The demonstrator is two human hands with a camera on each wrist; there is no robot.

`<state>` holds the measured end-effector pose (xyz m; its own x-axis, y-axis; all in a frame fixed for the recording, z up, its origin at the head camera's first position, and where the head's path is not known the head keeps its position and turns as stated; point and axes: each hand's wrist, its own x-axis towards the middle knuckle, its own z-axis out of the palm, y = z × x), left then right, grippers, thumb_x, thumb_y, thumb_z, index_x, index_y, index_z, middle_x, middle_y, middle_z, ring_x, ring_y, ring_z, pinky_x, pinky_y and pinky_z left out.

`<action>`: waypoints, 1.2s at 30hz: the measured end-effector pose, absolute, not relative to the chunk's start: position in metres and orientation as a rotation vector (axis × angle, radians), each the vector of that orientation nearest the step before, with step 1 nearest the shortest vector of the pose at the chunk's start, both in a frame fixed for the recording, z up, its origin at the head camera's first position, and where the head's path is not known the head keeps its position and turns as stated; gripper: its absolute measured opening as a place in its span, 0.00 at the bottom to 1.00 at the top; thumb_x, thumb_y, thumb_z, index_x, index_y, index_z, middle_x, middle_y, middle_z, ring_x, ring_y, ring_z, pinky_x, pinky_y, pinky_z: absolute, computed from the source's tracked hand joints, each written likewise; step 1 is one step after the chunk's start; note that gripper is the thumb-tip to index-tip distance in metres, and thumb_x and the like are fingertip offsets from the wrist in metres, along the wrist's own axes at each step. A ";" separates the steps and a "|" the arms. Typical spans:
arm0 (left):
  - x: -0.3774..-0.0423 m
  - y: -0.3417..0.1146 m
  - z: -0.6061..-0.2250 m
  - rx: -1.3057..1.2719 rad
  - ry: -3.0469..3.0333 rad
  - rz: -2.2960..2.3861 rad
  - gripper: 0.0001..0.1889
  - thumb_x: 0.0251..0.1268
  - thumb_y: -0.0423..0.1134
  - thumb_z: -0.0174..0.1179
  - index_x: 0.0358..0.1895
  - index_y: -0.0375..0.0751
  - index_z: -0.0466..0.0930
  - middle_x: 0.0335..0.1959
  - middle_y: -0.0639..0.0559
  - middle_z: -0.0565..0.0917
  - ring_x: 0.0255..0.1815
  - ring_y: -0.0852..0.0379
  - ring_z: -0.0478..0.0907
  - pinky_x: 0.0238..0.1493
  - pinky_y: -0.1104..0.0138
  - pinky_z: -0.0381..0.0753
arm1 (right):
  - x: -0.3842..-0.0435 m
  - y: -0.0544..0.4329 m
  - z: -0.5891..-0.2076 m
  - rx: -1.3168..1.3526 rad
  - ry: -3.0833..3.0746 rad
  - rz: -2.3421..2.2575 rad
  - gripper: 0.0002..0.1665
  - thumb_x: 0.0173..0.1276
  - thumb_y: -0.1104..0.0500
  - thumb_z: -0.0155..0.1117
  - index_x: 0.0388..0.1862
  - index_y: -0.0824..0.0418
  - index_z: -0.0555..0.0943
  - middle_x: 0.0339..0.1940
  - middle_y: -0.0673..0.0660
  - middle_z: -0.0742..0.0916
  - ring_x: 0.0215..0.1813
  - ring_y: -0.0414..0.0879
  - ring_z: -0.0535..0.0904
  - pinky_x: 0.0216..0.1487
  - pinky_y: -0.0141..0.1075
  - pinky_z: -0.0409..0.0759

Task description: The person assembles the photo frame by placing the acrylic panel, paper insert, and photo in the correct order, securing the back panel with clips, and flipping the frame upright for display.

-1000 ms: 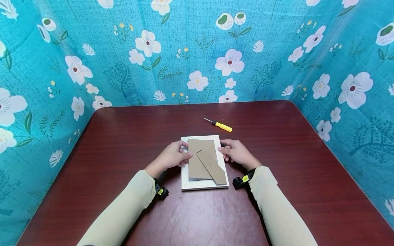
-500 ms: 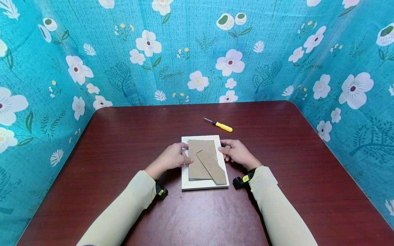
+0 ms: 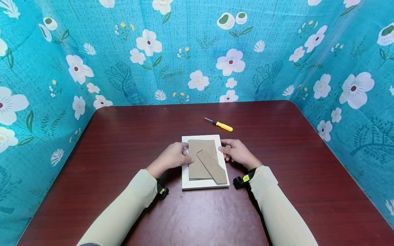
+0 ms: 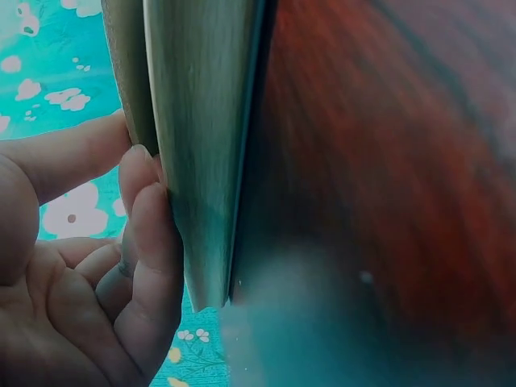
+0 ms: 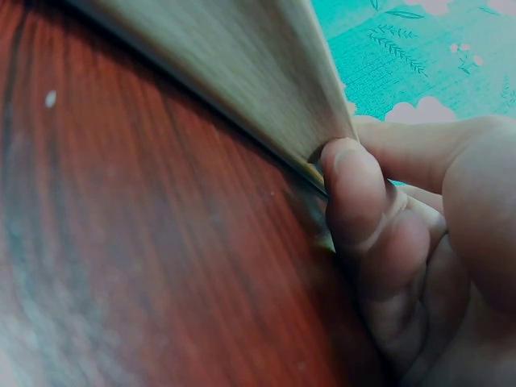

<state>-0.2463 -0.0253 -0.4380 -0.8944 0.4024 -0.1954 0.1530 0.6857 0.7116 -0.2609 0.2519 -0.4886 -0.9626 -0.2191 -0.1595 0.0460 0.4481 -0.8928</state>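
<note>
- Both hands, two in all, were grasping: the left hand [image 3: 176, 155] pinched the left edge of the backing board [image 3: 198, 168], thumb on its face, apparently to hold that edge up out of the white frame [image 3: 200, 185]; the right hand [image 3: 237, 152] gripped the frame's right edge, probably so that it would not slide.
- One frame lay near the middle of the surface [image 3: 129, 136], between the hands, with its back upward, presumably to leave the single board within reach.
- One strut [image 3: 214, 169] slanted across the board, its wide end over the frame's near right corner, seemingly folded flat to stay low.
- One yellow-handled screwdriver [image 3: 223, 126] lay between the frame and the surface's far edge, tip pointing left, likely placed clear of the fingers yet close.
- Floral cloth [image 3: 181, 37] hung beyond the surface's far edge and both sides, perhaps as a screen; its pieces could not be counted.
</note>
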 end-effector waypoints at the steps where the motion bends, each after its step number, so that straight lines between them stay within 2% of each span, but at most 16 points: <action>1: -0.246 -0.025 -0.437 0.430 2.564 1.027 0.39 0.54 0.40 0.72 0.68 0.31 0.66 0.21 0.55 0.80 0.17 0.59 0.78 0.24 0.67 0.75 | -0.261 0.252 -0.488 -0.150 2.450 -1.521 0.28 0.71 0.56 0.62 0.66 0.66 0.73 0.18 0.56 0.81 0.20 0.46 0.76 0.18 0.34 0.71; 4: -0.247 -0.024 -0.437 0.415 2.550 1.021 0.38 0.53 0.40 0.73 0.68 0.33 0.68 0.21 0.53 0.80 0.15 0.59 0.77 0.21 0.67 0.74 | -0.261 0.251 -0.488 -0.150 2.451 -1.518 0.28 0.71 0.56 0.62 0.66 0.66 0.72 0.18 0.55 0.81 0.20 0.46 0.76 0.18 0.34 0.71; 8: -0.248 -0.023 -0.439 0.393 2.494 1.080 0.37 0.53 0.38 0.73 0.67 0.34 0.70 0.24 0.51 0.79 0.14 0.59 0.76 0.21 0.67 0.77 | -0.260 0.251 -0.488 -0.158 2.453 -1.517 0.27 0.71 0.56 0.63 0.66 0.66 0.73 0.18 0.55 0.81 0.20 0.46 0.77 0.18 0.34 0.71; 11: -0.249 -0.023 -0.439 0.372 2.475 1.111 0.38 0.52 0.36 0.74 0.68 0.34 0.69 0.26 0.50 0.79 0.14 0.59 0.76 0.22 0.66 0.79 | -0.261 0.251 -0.489 -0.158 2.448 -1.518 0.27 0.71 0.56 0.63 0.65 0.65 0.73 0.18 0.55 0.81 0.20 0.46 0.77 0.18 0.34 0.71; 19: -0.249 -0.023 -0.438 0.483 2.581 1.009 0.36 0.53 0.39 0.73 0.67 0.36 0.71 0.24 0.55 0.80 0.17 0.60 0.77 0.28 0.66 0.75 | -0.261 0.252 -0.489 -0.171 2.456 -1.519 0.27 0.71 0.55 0.63 0.65 0.65 0.73 0.18 0.55 0.81 0.20 0.46 0.76 0.19 0.34 0.71; 24: -0.250 -0.022 -0.436 0.640 2.709 0.890 0.30 0.54 0.41 0.73 0.62 0.41 0.77 0.26 0.61 0.79 0.24 0.62 0.74 0.31 0.67 0.73 | -0.261 0.253 -0.490 -0.169 2.450 -1.525 0.28 0.71 0.56 0.63 0.65 0.65 0.73 0.18 0.55 0.81 0.20 0.46 0.77 0.18 0.34 0.71; 27: -0.252 -0.020 -0.434 0.766 2.740 0.805 0.29 0.52 0.41 0.74 0.60 0.44 0.79 0.30 0.61 0.81 0.29 0.61 0.74 0.34 0.66 0.74 | -0.261 0.252 -0.490 -0.166 2.449 -1.524 0.28 0.71 0.56 0.63 0.66 0.66 0.73 0.18 0.55 0.81 0.20 0.45 0.76 0.18 0.34 0.71; 31: -0.254 -0.015 -0.433 0.984 2.682 0.657 0.30 0.49 0.40 0.76 0.60 0.45 0.78 0.47 0.55 0.81 0.45 0.59 0.76 0.46 0.64 0.75 | -0.260 0.251 -0.489 -0.163 2.446 -1.520 0.27 0.71 0.56 0.63 0.65 0.66 0.73 0.18 0.55 0.80 0.20 0.45 0.76 0.18 0.34 0.71; 36: -0.256 -0.008 -0.431 1.132 2.585 0.485 0.33 0.52 0.40 0.75 0.64 0.50 0.75 0.64 0.53 0.72 0.64 0.55 0.66 0.63 0.58 0.66 | -0.259 0.251 -0.486 -0.164 2.454 -1.515 0.27 0.71 0.56 0.63 0.65 0.65 0.73 0.18 0.55 0.80 0.20 0.45 0.76 0.18 0.33 0.71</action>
